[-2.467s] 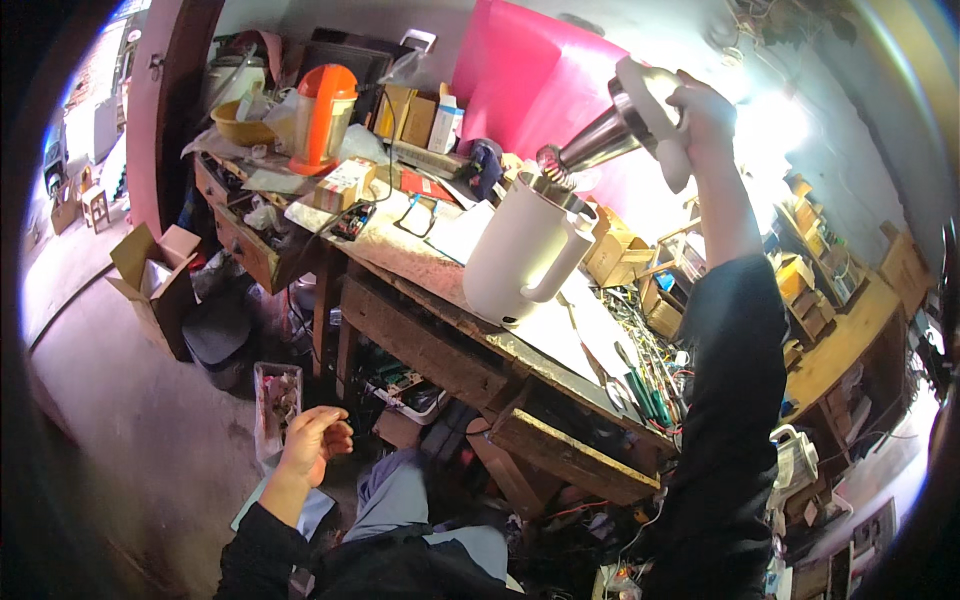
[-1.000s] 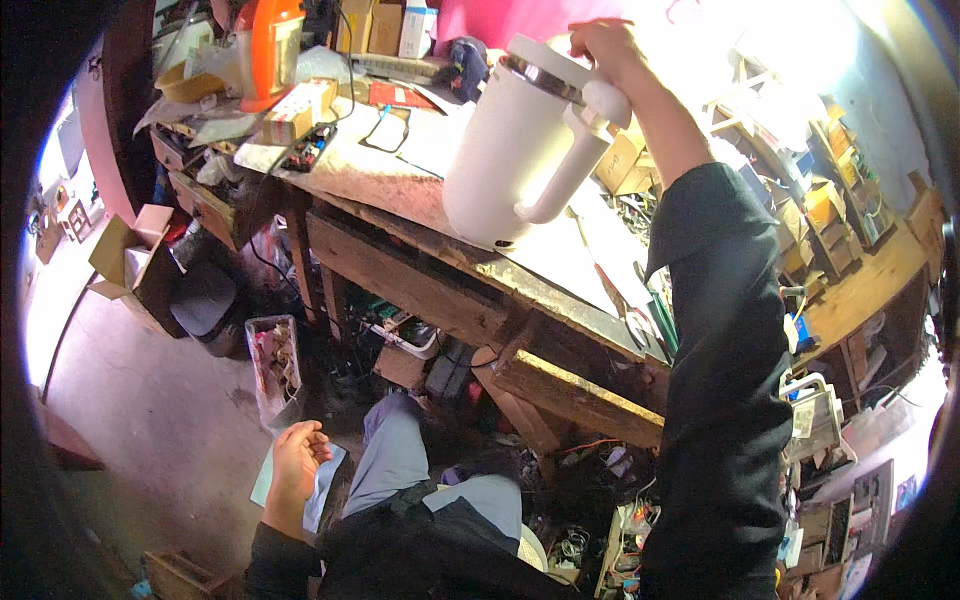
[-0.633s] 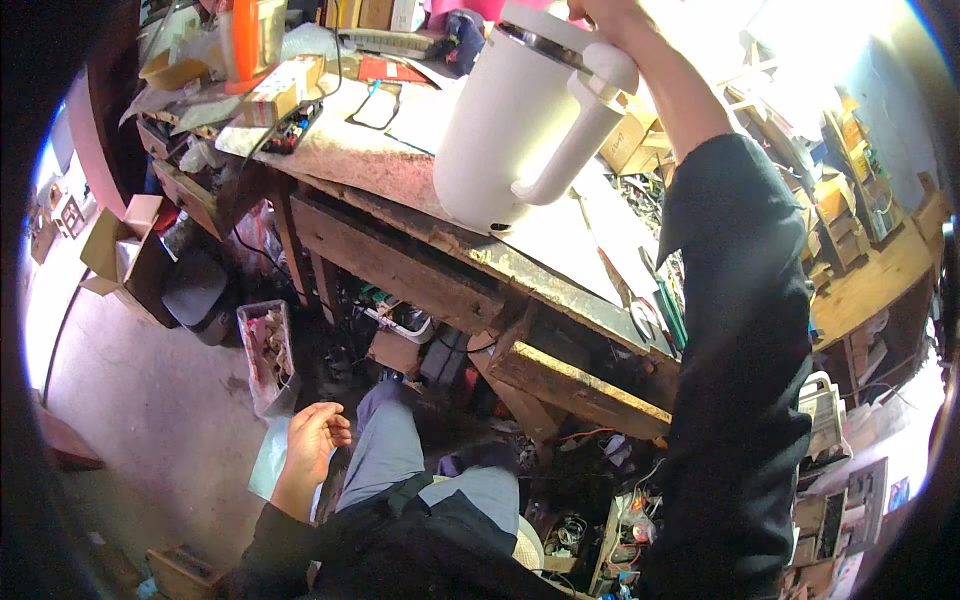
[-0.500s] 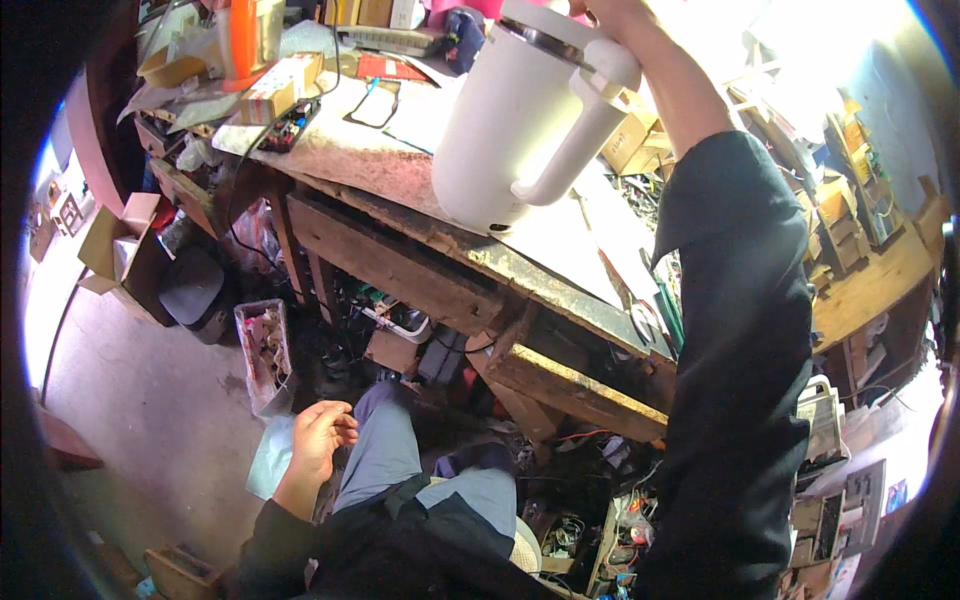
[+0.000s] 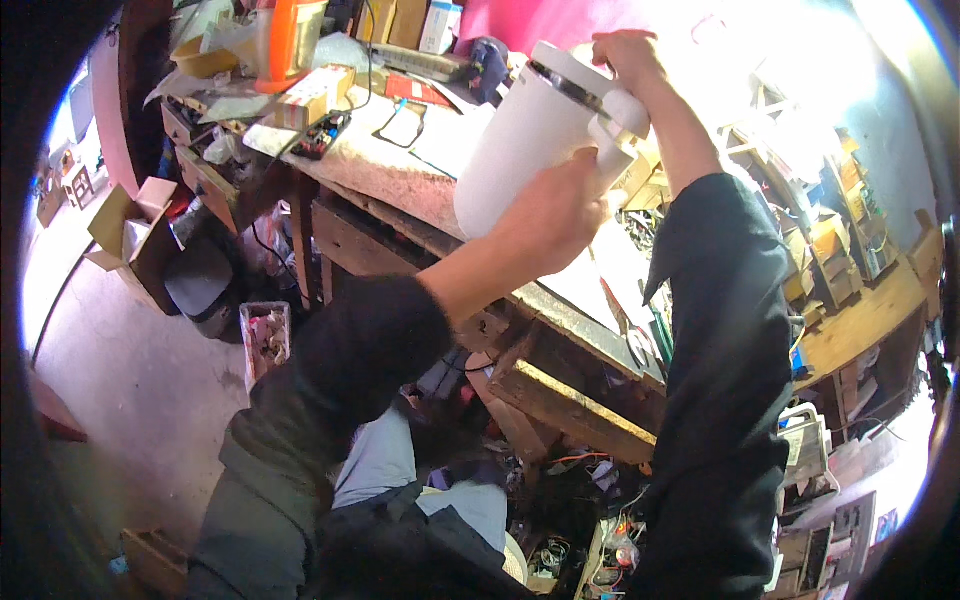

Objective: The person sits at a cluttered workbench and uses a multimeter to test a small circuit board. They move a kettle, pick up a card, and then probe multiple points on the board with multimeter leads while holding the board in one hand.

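Observation:
A white jug [image 5: 505, 150] with a side handle leans at a tilt over the front part of the workbench [image 5: 385, 165]. Its white lid [image 5: 575, 68] sits on top, with a shiny metal band showing beneath it. My left hand [image 5: 560, 215] is closed round the handle, which it largely covers. At the lid's far right edge, my right hand [image 5: 632, 60] has its fingers bent over the rim; the lid hides part of the grip. Whether the jug's base touches the bench is hard to tell.
On the bench lie a small carton [image 5: 318, 95], a red flat piece [image 5: 418, 91], scissors [image 5: 637, 345] and an orange container [image 5: 290, 45]. An open drawer [image 5: 570, 400] juts out below. A bin of scraps [image 5: 266, 345] and an open cardboard box [image 5: 140, 245] stand on the floor.
My left hand has risen from beside my knee to the jug's handle and closed on it. The jug appears slightly lower and further right in the view, with my right hand still at its lid.

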The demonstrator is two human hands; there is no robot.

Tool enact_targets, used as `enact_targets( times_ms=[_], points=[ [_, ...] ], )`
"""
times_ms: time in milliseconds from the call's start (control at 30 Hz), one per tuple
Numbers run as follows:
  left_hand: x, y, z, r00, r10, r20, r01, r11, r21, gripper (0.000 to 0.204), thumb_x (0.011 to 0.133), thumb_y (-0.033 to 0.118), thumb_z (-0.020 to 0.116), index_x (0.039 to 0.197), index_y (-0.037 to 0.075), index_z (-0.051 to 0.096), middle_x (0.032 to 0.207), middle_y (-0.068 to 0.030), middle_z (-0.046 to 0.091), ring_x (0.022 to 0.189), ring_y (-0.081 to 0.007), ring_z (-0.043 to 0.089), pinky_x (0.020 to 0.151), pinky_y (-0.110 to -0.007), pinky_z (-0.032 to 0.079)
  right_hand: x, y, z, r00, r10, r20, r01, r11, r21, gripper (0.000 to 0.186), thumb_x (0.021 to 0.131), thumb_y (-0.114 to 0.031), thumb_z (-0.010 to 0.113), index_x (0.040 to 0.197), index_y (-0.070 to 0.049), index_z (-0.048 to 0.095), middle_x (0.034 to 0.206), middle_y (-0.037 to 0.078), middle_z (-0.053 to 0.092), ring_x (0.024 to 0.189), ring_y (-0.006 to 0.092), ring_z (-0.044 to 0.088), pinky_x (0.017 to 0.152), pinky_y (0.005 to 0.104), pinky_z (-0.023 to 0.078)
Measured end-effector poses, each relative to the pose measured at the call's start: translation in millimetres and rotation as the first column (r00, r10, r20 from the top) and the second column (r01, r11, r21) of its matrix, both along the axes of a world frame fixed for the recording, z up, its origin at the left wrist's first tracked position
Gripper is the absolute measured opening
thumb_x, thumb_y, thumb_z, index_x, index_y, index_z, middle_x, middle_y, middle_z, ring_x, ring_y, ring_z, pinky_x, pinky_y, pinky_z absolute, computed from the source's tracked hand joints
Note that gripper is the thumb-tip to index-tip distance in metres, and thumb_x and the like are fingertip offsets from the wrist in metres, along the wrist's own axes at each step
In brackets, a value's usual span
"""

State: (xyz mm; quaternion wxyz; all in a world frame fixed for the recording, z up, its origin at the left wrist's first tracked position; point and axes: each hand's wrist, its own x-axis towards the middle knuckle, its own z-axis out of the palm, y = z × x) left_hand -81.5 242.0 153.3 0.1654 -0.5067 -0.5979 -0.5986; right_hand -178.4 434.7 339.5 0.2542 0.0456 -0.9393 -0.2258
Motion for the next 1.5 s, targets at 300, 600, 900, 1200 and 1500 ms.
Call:
enact_targets(
  times_ms=[300,600,900,1200,1500],
  points=[
    [-2,34,0,1.000,-0.016,-0.016,0.017,0.999,0.044,0.025,0.091,0.002,0.056,0.105,-0.005,0.036,0.077,-0.0322,0.062,0.079,-0.0523,0.063,0.068,-0.057,0.049,35,-6,-23,0.986,-0.053,-0.156,-0.045,0.824,-0.565,0.049,0.069,-0.016,0.065,0.115,-0.002,0.073,0.111,0.011,0.071,0.087,0.0195,0.061,0.082,0.0326,0.047],
    [2,22,6,0.998,0.011,0.063,-0.008,0.999,-0.043,0.031,0.097,0.018,0.061,0.105,-0.002,0.039,0.076,-0.0308,0.063,0.079,-0.0511,0.063,0.069,-0.057,0.048,23,-7,-12,0.993,-0.109,-0.044,0.116,0.968,0.225,0.028,0.072,-0.013,0.069,0.097,-0.007,0.077,0.097,0.011,0.074,0.087,0.0236,0.070,0.085,0.0428,0.053],
    [9,14,7,0.995,0.058,0.082,-0.053,0.997,-0.060,0.024,0.091,0.005,0.059,0.105,-0.004,0.041,0.081,-0.0308,0.064,0.082,-0.0499,0.064,0.072,-0.055,0.049,26,-8,-10,0.997,-0.066,0.045,0.064,0.996,0.056,0.043,0.081,-0.019,0.060,0.121,-0.004,0.069,0.100,0.006,0.066,0.084,0.0169,0.058,0.079,0.0329,0.049],
    [18,32,16,0.911,-0.001,0.411,-0.047,0.993,0.105,0.034,0.088,0.023,0.072,0.107,-0.001,0.057,0.093,-0.0272,0.069,0.090,-0.0463,0.068,0.076,-0.050,0.053,86,-30,6,0.990,0.053,0.133,0.089,0.500,-0.861,0.073,0.090,-0.059,0.065,0.146,-0.014,0.050,0.129,0.006,0.059,0.113,0.0181,0.059,0.093,0.0347,0.050],
    [3,39,14,0.942,0.004,0.334,-0.039,0.995,0.096,0.028,0.089,0.022,0.071,0.099,-0.003,0.062,0.088,-0.0245,0.069,0.087,-0.0413,0.070,0.073,-0.044,0.054,47,15,34,0.968,0.047,-0.248,-0.239,0.486,-0.841,0.073,0.093,-0.054,0.061,0.154,-0.018,0.041,0.159,0.020,0.037,0.145,0.0331,0.038,0.118,0.0388,0.033]
  ],
)
